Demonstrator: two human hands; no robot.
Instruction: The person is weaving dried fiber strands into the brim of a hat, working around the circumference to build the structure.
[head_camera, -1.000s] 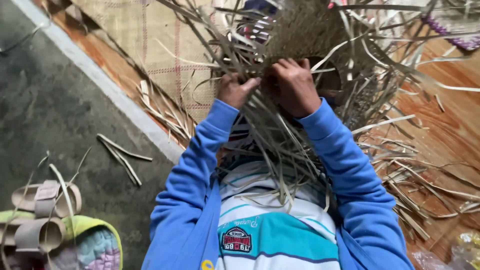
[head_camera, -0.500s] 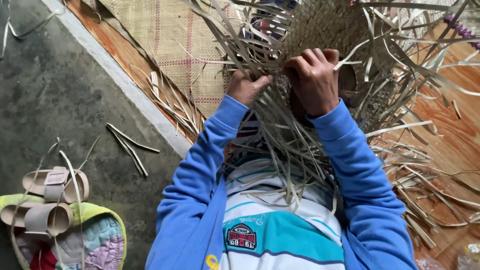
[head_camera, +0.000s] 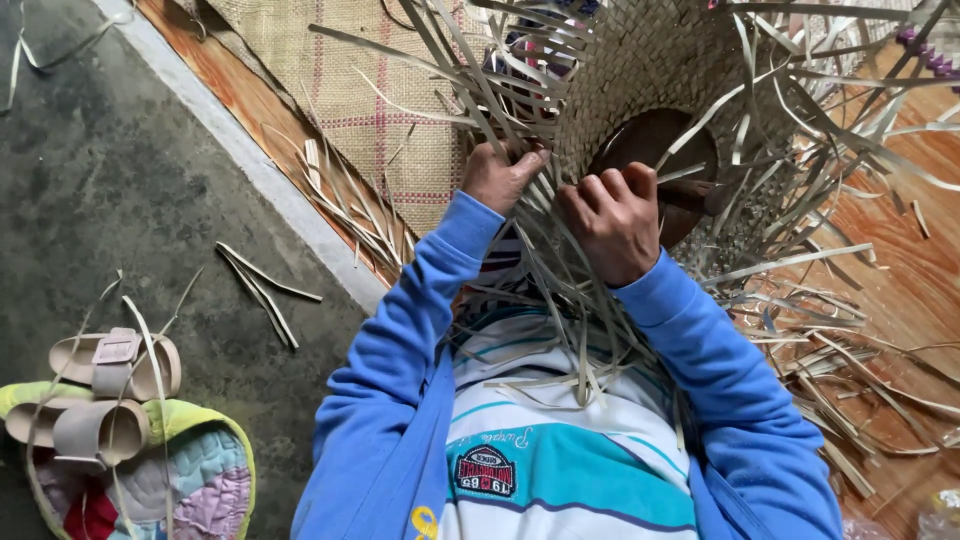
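A half-woven hat of pale straw strips (head_camera: 660, 70) sits in front of me, domed over a dark round mould (head_camera: 650, 150), with many loose strips fanning out from its edge. My left hand (head_camera: 497, 178) pinches strips at the near rim. My right hand (head_camera: 617, 222) is closed over a bundle of strips right beside it. Both arms wear blue sleeves, and loose strip ends hang down over my striped shirt (head_camera: 560, 470).
A woven mat (head_camera: 350, 90) lies on the orange wooden floor (head_camera: 900, 260), which ends at a pale edge beside grey concrete (head_camera: 110, 180). Cut strips (head_camera: 265, 290) lie on the concrete. Beige sandals (head_camera: 105, 385) rest on a patchwork cushion (head_camera: 190, 480) at lower left.
The view has tilted so the hat sits higher and to the right. Both hands have shifted along the rim, and the dark mould under the weave now shows.
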